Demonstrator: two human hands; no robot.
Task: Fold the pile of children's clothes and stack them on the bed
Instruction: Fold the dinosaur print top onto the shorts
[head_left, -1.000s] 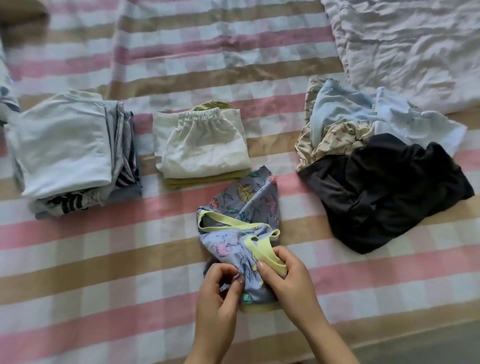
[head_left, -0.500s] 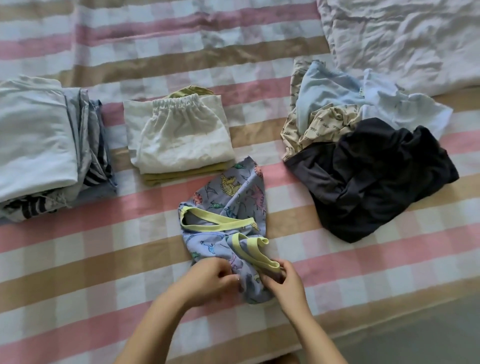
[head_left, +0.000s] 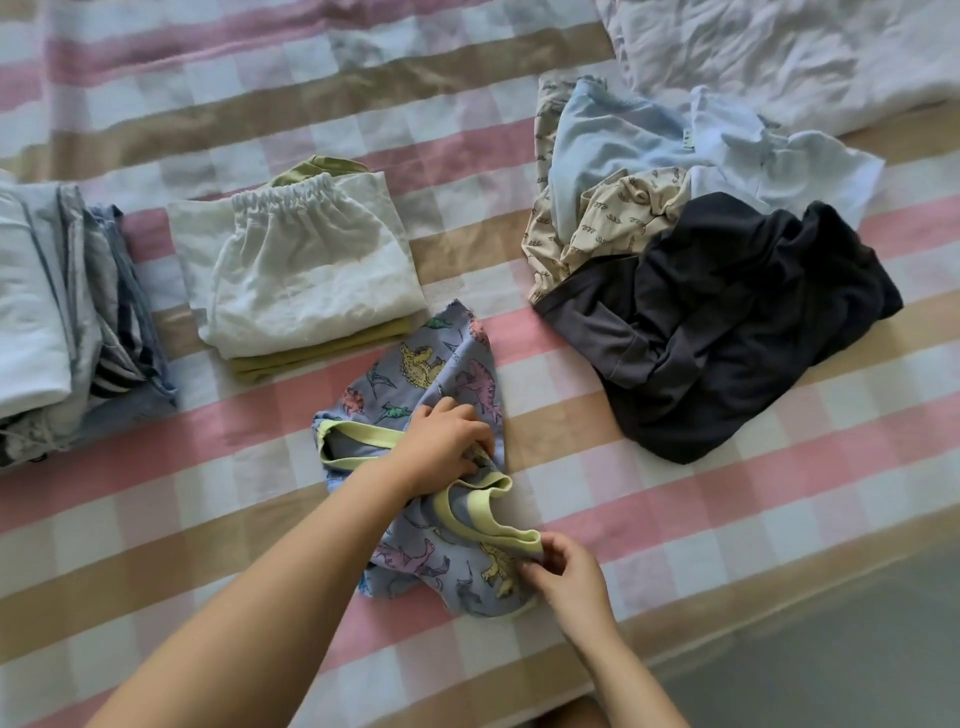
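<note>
Left grip clutches the dinosaur top to anchor it; my right grip pinches its yellow strap to straighten it.

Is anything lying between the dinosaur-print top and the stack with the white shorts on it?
Nothing visible. The dinosaur-print top has its far corner almost at the white shorts stack, with only bare bedsheet beyond it; the unfolded pile lies off to the right.
</note>
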